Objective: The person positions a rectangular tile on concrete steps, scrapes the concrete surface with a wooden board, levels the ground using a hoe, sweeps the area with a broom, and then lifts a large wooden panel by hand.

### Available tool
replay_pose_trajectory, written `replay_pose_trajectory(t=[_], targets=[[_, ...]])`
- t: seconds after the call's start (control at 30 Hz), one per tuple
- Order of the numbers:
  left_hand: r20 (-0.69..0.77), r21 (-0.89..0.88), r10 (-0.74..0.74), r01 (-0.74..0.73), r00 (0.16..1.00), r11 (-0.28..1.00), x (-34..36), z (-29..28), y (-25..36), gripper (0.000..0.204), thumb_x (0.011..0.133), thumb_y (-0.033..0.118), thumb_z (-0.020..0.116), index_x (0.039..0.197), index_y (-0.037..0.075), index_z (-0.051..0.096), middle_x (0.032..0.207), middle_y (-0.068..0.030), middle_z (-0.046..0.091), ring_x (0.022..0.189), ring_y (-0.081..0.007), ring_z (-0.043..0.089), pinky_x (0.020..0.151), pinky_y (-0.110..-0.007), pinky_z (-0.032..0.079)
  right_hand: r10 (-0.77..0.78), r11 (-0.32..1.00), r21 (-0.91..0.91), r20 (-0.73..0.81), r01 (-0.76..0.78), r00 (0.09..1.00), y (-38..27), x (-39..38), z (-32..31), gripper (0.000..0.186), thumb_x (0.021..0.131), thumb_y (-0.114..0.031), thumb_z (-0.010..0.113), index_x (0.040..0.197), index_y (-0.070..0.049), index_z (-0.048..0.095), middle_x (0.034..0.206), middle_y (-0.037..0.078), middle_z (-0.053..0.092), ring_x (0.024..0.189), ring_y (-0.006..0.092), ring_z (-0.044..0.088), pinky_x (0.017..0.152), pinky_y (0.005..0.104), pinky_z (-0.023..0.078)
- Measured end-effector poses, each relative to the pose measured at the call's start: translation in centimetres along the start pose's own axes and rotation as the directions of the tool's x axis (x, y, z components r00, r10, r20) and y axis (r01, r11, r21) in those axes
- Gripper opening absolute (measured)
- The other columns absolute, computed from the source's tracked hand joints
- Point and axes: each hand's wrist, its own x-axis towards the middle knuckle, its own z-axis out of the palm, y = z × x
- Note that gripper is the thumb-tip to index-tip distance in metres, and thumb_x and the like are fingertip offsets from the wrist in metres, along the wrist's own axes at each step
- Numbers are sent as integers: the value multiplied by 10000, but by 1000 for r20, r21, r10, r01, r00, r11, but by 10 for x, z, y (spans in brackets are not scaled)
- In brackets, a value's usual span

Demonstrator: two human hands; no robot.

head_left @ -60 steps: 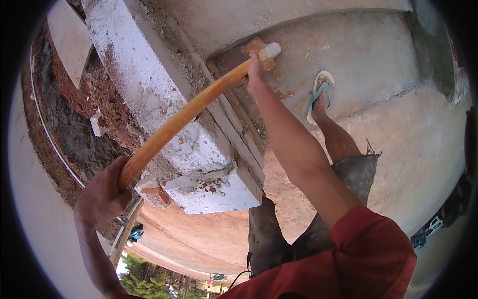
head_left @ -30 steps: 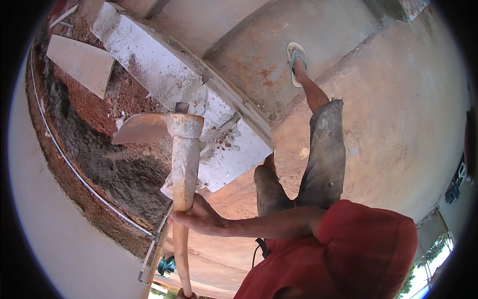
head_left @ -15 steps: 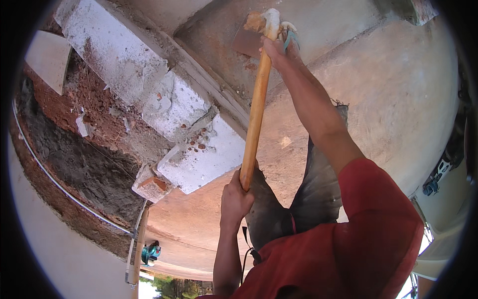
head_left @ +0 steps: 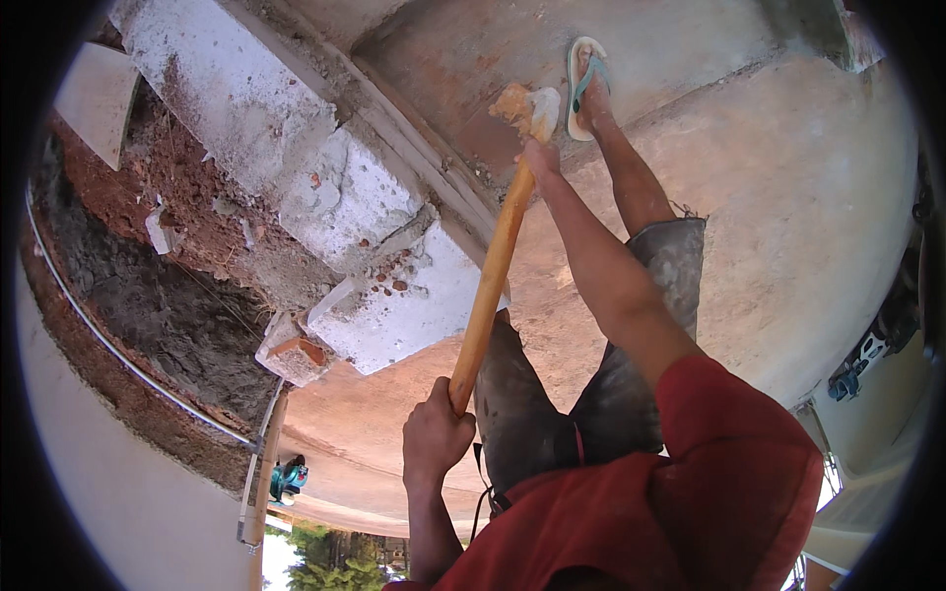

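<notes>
A long wooden-handled hoe (head_left: pixel 490 286) slants across the middle of the view, its handle end low and its head up at the top. My left hand (head_left: pixel 435 436) is wrapped round the handle's lower end. Higher up, close below the head, my right hand (head_left: pixel 536 160) grips the same handle. The hoe head (head_left: pixel 522 106) is whitish at the collar and rusty orange-brown beside it; its blade is hard to make out against the brown floor. Just right of the head is my foot in a white and teal flip-flop (head_left: pixel 579 94).
A broken, rough white block ledge (head_left: pixel 370 286) runs diagonally on the left, with small rubble on it. Beyond it lie red soil (head_left: pixel 177 212) and dark earth. A loose chunk with exposed brick (head_left: pixel 296 350) sits by the ledge's end. Smooth concrete floor (head_left: pixel 778 217) spreads to the right.
The hoe has come lower, its handle end shifting down and left with both hands still on it. My foot, mostly hidden behind the right hand before, now shows fully.
</notes>
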Motion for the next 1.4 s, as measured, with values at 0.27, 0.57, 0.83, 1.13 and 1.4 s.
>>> replay_pose_trajectory(t=[0.27, 0.57, 0.83, 1.13, 1.4], targets=[[88, 2, 142, -142, 986, 990, -28, -31, 50, 398, 805, 193, 622, 1124, 18, 461, 748, -250, 641, 732, -466, 639, 667, -552, 485, 237, 962, 103, 151, -254, 960, 18, 18, -24, 408, 889, -298, 615, 1156, 7, 567, 830, 147, 641, 664, 231, 621, 606, 358, 524], [117, 117, 181, -195, 976, 974, -108, -108, 60, 503, 831, 224, 632, 1266, 42, 457, 807, -230, 672, 789, -439, 658, 721, -523, 500, 94, 898, 412, 171, -157, 981, -24, -56, -59, 352, 875, -238, 617, 1139, -23, 528, 819, 127, 599, 664, 216, 592, 588, 366, 513], [-135, -360, -108, 53, 985, 931, -310, -83, -199, 432, 644, 44, 869, 1016, 14, 651, 773, -37, 635, 703, -132, 565, 655, -314, 468, -279, 795, 596, 189, 116, 941, -92, -395, -41, 227, 895, -123, 589, 1065, -20, 480, 769, 84, 557, 652, 151, 572, 600, 315, 496], [-723, -218, -182, 30, 667, 975, -355, 104, -456, 171, 683, -35, 728, 765, -9, 580, 700, -122, 605, 646, -152, 535, 612, -340, 453, -524, 848, 484, 696, 218, 491, 24, -602, -22, 240, 891, -76, 660, 1082, 33, 565, 863, 56, 654, 839, 135, 635, 792, 318, 516], [-304, -242, 397, -473, 866, 847, -151, 177, -227, 239, 781, 153, 691, 959, 43, 576, 715, -224, 634, 706, -465, 616, 618, -492, 489, -509, 821, 356, 104, 446, 854, -76, -409, -131, 133, 860, -70, 604, 948, -41, 509, 732, 50, 562, 616, 144, 559, 580, 290, 495]])
